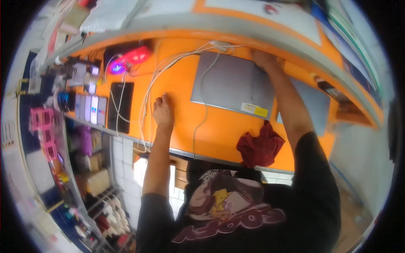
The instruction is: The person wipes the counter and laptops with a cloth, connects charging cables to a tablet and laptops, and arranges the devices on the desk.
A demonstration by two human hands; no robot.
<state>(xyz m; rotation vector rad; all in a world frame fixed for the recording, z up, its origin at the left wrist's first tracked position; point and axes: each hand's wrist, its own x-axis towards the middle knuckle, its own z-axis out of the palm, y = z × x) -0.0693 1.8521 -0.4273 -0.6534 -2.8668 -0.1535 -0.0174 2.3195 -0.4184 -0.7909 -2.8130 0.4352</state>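
Note:
My left hand [163,112] rests on the orange tabletop [179,90] with its fingers curled in, and nothing shows in them. It lies between the white cables [148,95] and a closed grey laptop [236,82]. My right hand [264,60] reaches to the far right corner of that laptop, by the back of the table. Its fingers are blurred and partly hidden, so I cannot tell whether they grip anything. A yellow-and-white label [254,110] sits on the laptop's near edge. Beneath my right forearm is a second flat grey panel [310,105].
A dark red cloth [261,145] lies crumpled at the front edge. To the left are a black tablet-like slab [120,107], several upright phones [93,109] and a red device with purple light [130,59]. An overhead shelf [177,34] crosses above the table's back.

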